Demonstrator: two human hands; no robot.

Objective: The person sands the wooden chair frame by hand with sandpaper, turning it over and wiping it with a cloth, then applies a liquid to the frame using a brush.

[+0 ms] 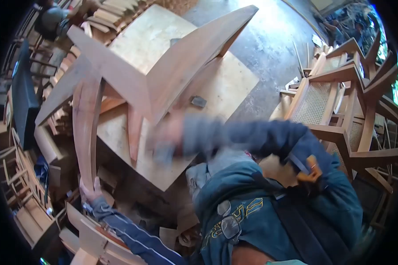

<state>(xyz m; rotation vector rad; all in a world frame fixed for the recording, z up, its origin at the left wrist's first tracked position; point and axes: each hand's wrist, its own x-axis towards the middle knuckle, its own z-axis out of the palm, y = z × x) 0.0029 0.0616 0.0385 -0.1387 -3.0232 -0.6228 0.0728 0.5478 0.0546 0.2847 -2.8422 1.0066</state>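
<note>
A bare wooden chair frame [163, 75] lies tilted on a plywood worktop [234, 84]. Its long curved leg [86, 128] reaches down toward the lower left. My left hand [90, 191], in a blue striped sleeve, is closed around the lower end of that leg. My right hand [166, 137] is a motion blur against the frame's lower joint, near the worktop's front. Something greyish shows under it, too smeared to identify. A small grey block [198, 102] rests on the worktop just beyond the right hand.
Unfinished cane-backed chairs [316, 101] are stacked at the right. Wooden parts and offcuts [26, 176] pile up along the left and under the worktop. Another person [53, 17] is at the top left. Concrete floor [274, 39] lies beyond the worktop.
</note>
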